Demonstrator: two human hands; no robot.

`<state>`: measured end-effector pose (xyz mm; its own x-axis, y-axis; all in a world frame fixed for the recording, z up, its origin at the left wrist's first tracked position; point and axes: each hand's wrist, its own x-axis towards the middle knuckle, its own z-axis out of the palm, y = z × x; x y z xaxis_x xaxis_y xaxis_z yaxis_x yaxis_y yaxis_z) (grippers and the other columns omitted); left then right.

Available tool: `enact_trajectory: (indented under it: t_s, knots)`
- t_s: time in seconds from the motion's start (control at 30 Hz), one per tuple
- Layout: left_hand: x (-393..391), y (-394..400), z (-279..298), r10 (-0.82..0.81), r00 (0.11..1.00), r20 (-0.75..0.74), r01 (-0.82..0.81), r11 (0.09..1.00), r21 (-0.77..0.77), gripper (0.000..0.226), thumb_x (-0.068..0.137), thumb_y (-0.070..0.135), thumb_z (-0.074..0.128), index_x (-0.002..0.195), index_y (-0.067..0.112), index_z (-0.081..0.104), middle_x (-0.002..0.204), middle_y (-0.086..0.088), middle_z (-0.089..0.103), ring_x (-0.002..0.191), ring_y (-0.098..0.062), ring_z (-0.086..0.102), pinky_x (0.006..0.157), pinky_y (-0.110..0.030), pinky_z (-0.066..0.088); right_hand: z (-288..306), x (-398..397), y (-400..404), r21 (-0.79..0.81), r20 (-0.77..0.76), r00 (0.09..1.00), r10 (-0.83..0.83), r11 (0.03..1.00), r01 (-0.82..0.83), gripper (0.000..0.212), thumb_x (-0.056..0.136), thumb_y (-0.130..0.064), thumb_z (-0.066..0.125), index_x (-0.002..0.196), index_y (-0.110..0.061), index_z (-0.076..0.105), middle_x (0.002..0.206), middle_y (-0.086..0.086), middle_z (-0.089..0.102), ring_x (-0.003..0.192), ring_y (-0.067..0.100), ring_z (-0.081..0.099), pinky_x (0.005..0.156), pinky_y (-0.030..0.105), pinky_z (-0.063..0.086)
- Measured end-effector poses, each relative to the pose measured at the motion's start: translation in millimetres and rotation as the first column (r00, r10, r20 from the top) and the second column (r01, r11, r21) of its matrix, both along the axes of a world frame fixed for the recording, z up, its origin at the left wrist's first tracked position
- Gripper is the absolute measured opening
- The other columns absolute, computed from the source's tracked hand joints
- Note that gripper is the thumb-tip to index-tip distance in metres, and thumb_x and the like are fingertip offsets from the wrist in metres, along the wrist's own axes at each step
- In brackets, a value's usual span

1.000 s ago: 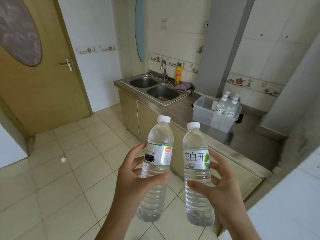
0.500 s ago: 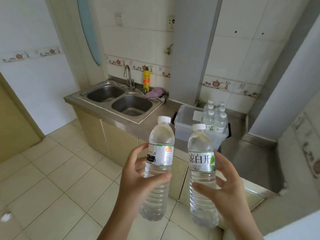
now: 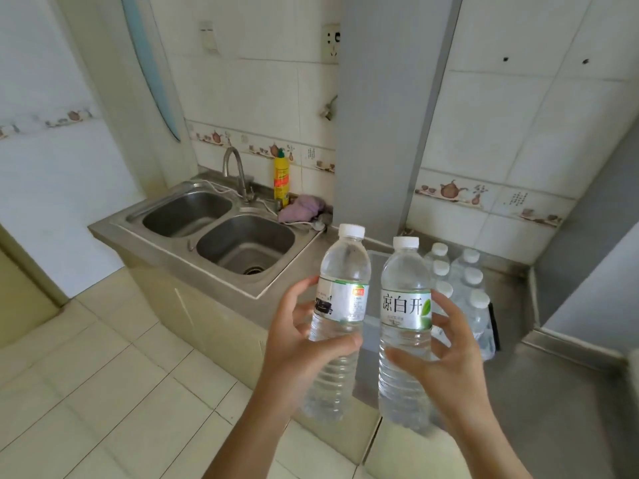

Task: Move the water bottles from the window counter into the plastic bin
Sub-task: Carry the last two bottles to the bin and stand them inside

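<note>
My left hand [image 3: 297,347] grips a clear water bottle [image 3: 340,271] with a white cap, upright, at its label. Beside it my right hand [image 3: 446,361] grips a second upright water bottle [image 3: 404,271] whose label shows green leaves. Both bottles are held side by side in front of the clear plastic bin [image 3: 371,305] on the steel counter. Several capped bottles [image 3: 463,281] stand in the bin's right half, partly hidden behind my right hand and its bottle.
A double steel sink [image 3: 221,233] with a faucet lies left of the bin on the counter [image 3: 539,392]. A yellow detergent bottle [image 3: 281,178] and a purple cloth [image 3: 304,207] sit behind it. A grey pillar [image 3: 380,115] rises behind the bin. Tiled floor [image 3: 103,375] at lower left.
The view has swung right and closer to the counter. The sink and bin now appear larger and nearer. Both hands still hold their bottles upright in the same way.
</note>
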<state>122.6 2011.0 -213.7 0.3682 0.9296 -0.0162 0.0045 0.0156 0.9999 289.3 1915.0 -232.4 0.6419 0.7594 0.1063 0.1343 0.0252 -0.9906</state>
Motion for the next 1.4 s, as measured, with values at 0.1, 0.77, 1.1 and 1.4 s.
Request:
enact_trajectory:
  t_s: [0.1, 0.77, 1.1, 1.4]
  knots:
    - [35.6, 38.7, 3.1, -0.051, 0.999, 0.010, 0.051, 0.999, -0.007, 0.085, 0.055, 0.002, 0.091, 0.114, 0.052, 0.056, 0.101, 0.009, 0.075, 0.087, -0.009, 0.073, 0.071, -0.028, 0.057, -1.1, 24.6, 26.8, -0.014, 0.023, 0.999, -0.044, 0.999, 0.044, 0.099, 0.054, 0.001, 0.089, 0.130, -0.043, 0.043, 0.117, -0.012, 0.057, 0.104, 0.003, 0.057, 0.082, 0.021, 0.048]
    - [267.9, 227.8, -107.9, -0.407, 0.894, -0.188, 0.415, 0.910, 0.008, 0.068, 0.061, 0.015, 0.090, 0.120, 0.019, 0.057, 0.105, 0.006, 0.070, 0.094, -0.009, 0.067, 0.077, -0.016, 0.053, -55.9, 101.4, 163.9, -0.210, 0.260, 0.865, -0.430, 0.849, 0.485, 0.091, 0.047, -0.008, 0.090, 0.108, -0.053, 0.039, 0.116, -0.010, 0.053, 0.104, 0.000, 0.056, 0.074, 0.012, 0.047]
    - [290.3, 218.4, -154.9, -0.435, 0.871, -0.226, 0.459, 0.887, 0.061, 0.062, 0.045, 0.038, 0.095, 0.090, 0.031, 0.052, 0.090, -0.001, 0.066, 0.082, -0.020, 0.066, 0.073, -0.043, 0.057, -84.2, 90.0, 181.2, -0.314, 0.416, 0.782, -0.464, 0.734, 0.602, 0.078, 0.054, -0.009, 0.087, 0.114, -0.031, 0.043, 0.103, -0.014, 0.056, 0.091, -0.011, 0.053, 0.067, 0.000, 0.042]
    - [286.1, 221.5, -167.5, -0.521, 0.816, -0.251, 0.570, 0.797, 0.200, 0.077, 0.049, 0.040, 0.093, 0.108, 0.026, 0.046, 0.105, 0.009, 0.048, 0.100, -0.019, 0.054, 0.085, -0.023, 0.047, -102.5, 89.5, 192.0, -0.336, 0.450, 0.732, -0.512, 0.663, 0.669, 0.073, 0.057, -0.002, 0.086, 0.106, -0.036, 0.043, 0.096, -0.021, 0.052, 0.088, 0.006, 0.054, 0.064, 0.001, 0.037]
